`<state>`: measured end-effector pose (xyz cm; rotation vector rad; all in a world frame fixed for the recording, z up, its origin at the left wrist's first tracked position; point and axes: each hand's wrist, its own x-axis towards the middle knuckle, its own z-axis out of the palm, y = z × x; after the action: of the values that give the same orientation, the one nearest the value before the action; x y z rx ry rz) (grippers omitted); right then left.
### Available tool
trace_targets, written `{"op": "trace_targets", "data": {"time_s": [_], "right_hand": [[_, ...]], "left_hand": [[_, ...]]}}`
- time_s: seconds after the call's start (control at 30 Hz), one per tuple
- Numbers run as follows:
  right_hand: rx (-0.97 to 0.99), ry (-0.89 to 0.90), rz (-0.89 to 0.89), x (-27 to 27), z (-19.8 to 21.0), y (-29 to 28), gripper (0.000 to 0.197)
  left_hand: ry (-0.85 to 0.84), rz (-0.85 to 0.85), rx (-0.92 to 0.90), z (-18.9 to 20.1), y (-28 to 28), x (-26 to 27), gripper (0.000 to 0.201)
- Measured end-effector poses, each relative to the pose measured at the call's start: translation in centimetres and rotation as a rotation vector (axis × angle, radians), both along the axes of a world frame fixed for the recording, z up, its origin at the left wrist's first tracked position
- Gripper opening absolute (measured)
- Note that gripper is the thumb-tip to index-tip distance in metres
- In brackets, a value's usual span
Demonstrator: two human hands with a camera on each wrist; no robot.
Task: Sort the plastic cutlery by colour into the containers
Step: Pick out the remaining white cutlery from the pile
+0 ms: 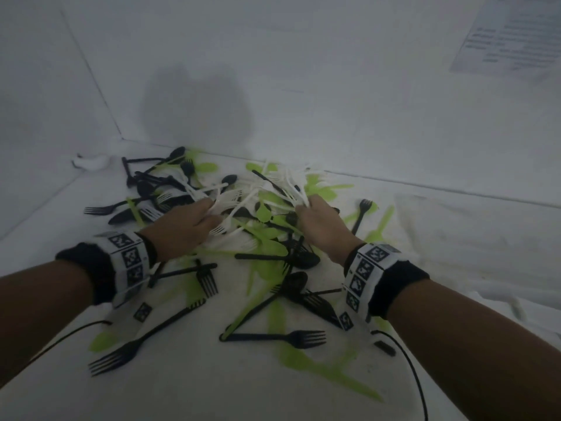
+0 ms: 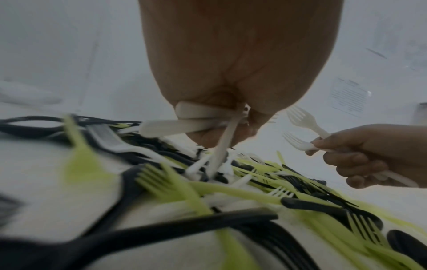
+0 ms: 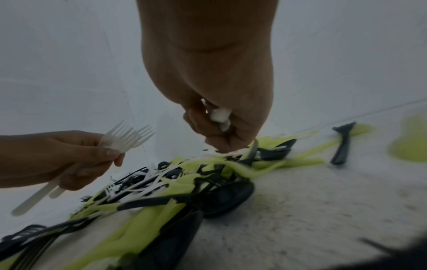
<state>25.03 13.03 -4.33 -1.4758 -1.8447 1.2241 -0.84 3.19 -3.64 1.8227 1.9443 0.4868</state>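
**Plastic cutlery in three colours, both hands holding white pieces**

Head view. White, black and green cutlery (image 1: 243,226) lies in a tangled heap on a white cloth (image 1: 455,244), against the corner of two white walls; forks and spoons can be made out. Loose black forks (image 1: 282,338) and green pieces lie nearer the camera. The left hand (image 1: 185,226) and right hand (image 1: 318,223) reach forward over the middle of the heap, knuckles up, each with white forks fanning out from curled fingers. Both wrists carry bands (image 1: 130,262) printed with square markers. A printed sheet (image 1: 510,34) hangs on the right wall.

Left wrist view. The left hand (image 2: 231,91) points down over the heap, its fingers closed around several white handles (image 2: 184,124) that cross one another. At right, the right hand (image 2: 374,155) grips white forks (image 2: 302,122), tines up, thumb pressed on the handles.

Right wrist view. The right hand (image 3: 219,109) hangs fingers-down, curled round white handles (image 3: 220,115), its fingertips touching the heap. At left, the left hand (image 3: 69,159) holds a bundle of white forks (image 3: 129,137) between thumb and fingers, tines up and handles pointing down.
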Motion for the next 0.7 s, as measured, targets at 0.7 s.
{"op": "trace_targets", "data": {"time_s": [0.7], "right_hand": [[0.4, -0.676, 0.73, -10.9, -2.0, -1.1, 0.036]], "left_hand": [[0.136, 0.035, -0.032, -1.3, -9.1, -8.1, 0.031]]}}
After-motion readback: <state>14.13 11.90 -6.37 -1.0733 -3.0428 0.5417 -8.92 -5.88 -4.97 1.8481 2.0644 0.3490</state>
